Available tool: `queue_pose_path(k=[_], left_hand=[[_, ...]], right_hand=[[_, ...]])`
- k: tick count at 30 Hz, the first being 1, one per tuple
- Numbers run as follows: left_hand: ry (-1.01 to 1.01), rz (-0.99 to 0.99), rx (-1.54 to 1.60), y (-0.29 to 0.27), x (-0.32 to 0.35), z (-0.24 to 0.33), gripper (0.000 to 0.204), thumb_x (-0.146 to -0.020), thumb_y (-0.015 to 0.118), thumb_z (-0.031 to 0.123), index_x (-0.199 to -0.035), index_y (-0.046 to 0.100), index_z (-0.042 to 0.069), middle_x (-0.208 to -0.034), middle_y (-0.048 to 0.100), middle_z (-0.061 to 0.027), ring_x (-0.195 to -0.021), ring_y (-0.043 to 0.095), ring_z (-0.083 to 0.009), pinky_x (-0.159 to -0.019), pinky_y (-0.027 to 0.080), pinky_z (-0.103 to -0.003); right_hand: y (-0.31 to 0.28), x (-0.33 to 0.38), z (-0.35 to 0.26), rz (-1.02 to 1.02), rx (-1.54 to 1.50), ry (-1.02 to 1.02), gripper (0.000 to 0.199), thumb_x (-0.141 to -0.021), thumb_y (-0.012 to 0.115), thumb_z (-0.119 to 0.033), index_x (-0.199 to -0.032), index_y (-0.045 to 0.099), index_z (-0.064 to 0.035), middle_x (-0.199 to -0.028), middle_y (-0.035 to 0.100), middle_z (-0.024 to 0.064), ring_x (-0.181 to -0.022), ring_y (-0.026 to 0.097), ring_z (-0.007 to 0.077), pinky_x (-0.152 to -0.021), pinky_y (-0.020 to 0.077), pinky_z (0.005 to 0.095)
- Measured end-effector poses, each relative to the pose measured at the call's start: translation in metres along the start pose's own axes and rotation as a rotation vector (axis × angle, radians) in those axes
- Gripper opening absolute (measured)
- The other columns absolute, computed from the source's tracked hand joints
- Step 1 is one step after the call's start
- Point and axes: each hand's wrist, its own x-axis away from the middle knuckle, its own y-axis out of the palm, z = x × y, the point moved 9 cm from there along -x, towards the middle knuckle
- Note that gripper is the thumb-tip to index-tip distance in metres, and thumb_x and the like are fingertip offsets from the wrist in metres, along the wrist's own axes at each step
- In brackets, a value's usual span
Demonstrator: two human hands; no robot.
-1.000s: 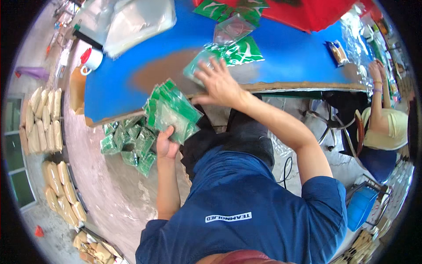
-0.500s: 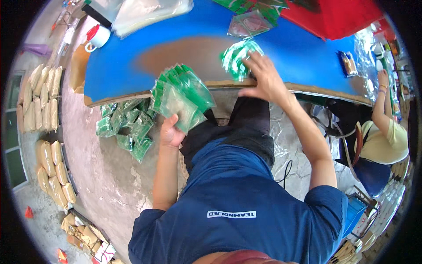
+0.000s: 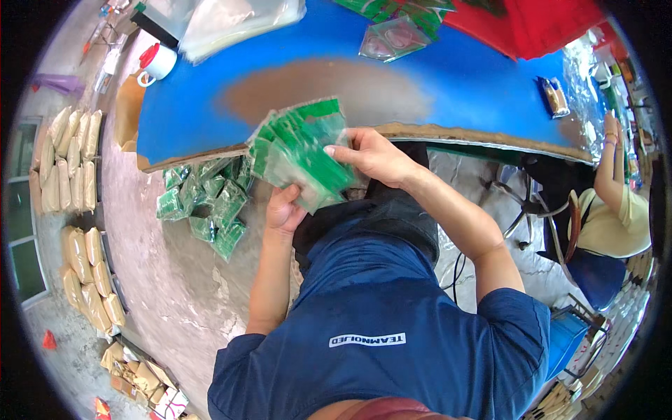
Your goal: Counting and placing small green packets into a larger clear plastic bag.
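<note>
Left hand (image 3: pixel 284 211) closed on the lower end of a splayed fan of green-and-clear packets (image 3: pixel 302 152), thumb on the front face, its other fingers mostly hidden behind. Right hand (image 3: pixel 374 155) holds the fan's right edge in a narrow pinch, thumb over the front; how its other fingers sit behind cannot be told. Packets held up above the lap, by the near edge of the blue desk (image 3: pixel 185 133), overlapping unevenly, corners sticking out at the top. Fan touching the desk edge or clear of it: cannot tell

Heap of similar packets (image 3: pixel 210 203) lower down, left of the fan. On the desk: mug with red lid (image 3: pixel 158 61) at the left, clear plastic sheets (image 3: pixel 241 28) near it, one clear flat packet (image 3: pixel 395 38) farther back

Handling, as I judge it: plastic looks slick, so a firm, low grip with the left suits best. Light touch with the right; ease each edge square to its neighbour, thumb flat, no bending. Loose pressure could let inner packets slip out toward the lap
</note>
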Motion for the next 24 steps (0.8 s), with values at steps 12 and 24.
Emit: queue_pose_path(k=[12,24], left_hand=[[-0.029,0.027,-0.133,-0.009,0.01,0.001,0.07,-0.077,0.079,0.008,-0.139,0.046,0.007,-0.131,0.058,-0.0087,-0.121,0.057,-0.026,-0.105,0.046,-0.042],[-0.109,0.04,-0.492,0.01,0.017,0.015,0.079,-0.067,0.083,0.001,-0.137,0.047,0.003,-0.127,0.06,-0.008,-0.116,0.058,-0.0232,-0.101,0.045,-0.038]], right_hand=[[-0.012,0.024,-0.078,0.27,0.659,-0.729,0.079,-0.069,0.086,-0.042,-0.133,0.054,-0.0094,-0.146,0.038,0.0194,-0.133,0.043,0.0355,-0.108,0.0408,0.0464],[0.006,-0.001,-0.042,-0.235,0.609,-0.473,0.058,-0.072,0.084,-0.046,-0.099,0.066,0.0015,-0.14,0.044,0.0197,-0.121,0.051,0.0336,-0.086,0.0495,0.0421]])
